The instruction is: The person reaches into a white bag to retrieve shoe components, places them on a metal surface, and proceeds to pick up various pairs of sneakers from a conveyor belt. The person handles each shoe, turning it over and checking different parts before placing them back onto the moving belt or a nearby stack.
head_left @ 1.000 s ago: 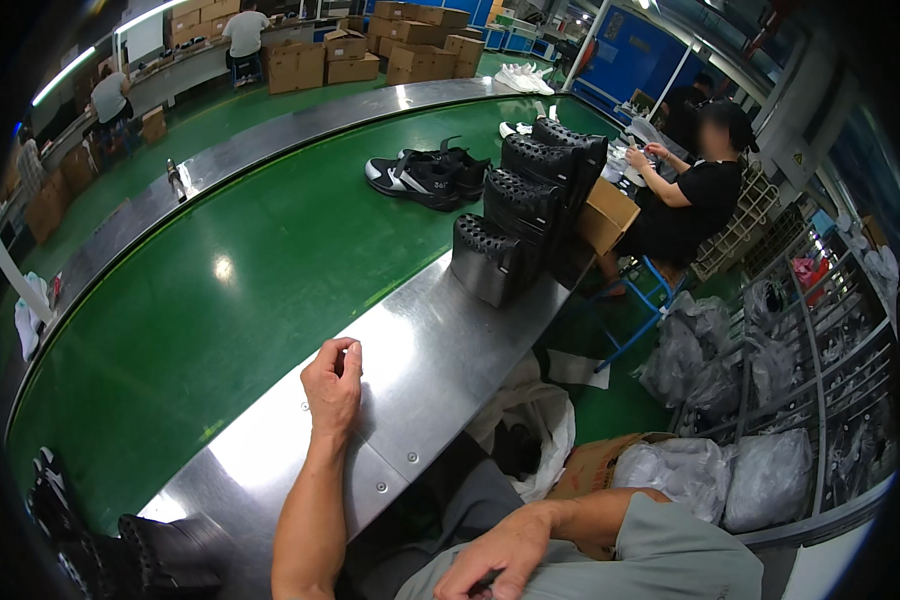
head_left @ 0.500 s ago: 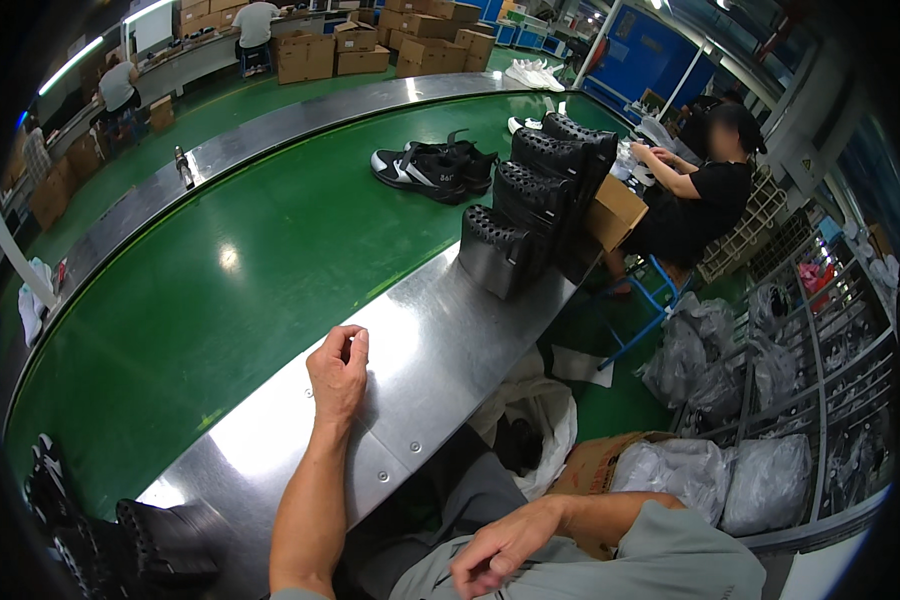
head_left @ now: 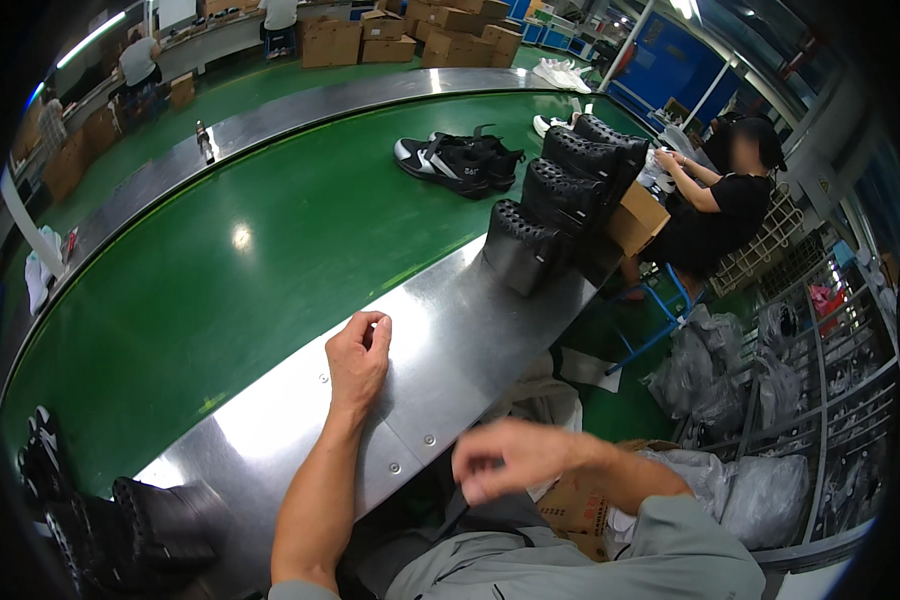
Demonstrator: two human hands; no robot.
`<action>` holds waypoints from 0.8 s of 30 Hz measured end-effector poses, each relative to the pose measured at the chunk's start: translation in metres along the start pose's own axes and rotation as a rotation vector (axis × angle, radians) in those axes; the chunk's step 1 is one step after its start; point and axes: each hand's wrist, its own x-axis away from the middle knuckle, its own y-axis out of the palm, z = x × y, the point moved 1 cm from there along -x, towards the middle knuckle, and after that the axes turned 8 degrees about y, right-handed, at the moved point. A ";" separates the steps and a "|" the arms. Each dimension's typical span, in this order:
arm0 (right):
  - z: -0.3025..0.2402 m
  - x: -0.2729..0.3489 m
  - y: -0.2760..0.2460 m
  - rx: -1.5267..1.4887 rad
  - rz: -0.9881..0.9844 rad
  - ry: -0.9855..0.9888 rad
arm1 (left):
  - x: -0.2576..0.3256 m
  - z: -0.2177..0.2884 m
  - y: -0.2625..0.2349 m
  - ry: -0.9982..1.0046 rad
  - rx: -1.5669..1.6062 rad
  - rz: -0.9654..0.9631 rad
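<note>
My left hand (head_left: 360,362) rests on the metal border (head_left: 440,310) of the line, fingers curled and thumb upright, with nothing visible in it. My right hand (head_left: 515,460) is held up over my lap, near the metal edge; it is blurred, its fingers bent. To the far right of my left hand stand several black pieces with holes in their tops (head_left: 523,240), in a row on the metal. Beyond them, a pair of black sneakers with silver toes (head_left: 455,165) sits on the green belt (head_left: 270,270).
More black holed pieces (head_left: 165,525) and dark shoes (head_left: 42,450) crowd the lower left. A co-worker (head_left: 735,190) sits at the right beside an open carton (head_left: 638,218). Plastic-wrapped bundles (head_left: 765,500) and a metal rack (head_left: 820,370) stand to my right.
My right hand has risen from my lap toward the metal edge. My left hand keeps its place on the metal and its curled shape. The view has shifted slightly.
</note>
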 end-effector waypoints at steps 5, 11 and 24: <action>-0.052 -0.108 -0.128 0.779 0.805 -0.145 | -0.002 0.004 -0.006 -0.009 -0.017 0.000; -0.046 -0.205 -0.332 0.929 0.877 0.823 | 0.001 0.013 -0.003 0.012 -0.059 -0.032; 0.016 -0.250 -0.423 0.692 1.071 1.320 | -0.002 0.021 -0.010 0.019 -0.215 -0.061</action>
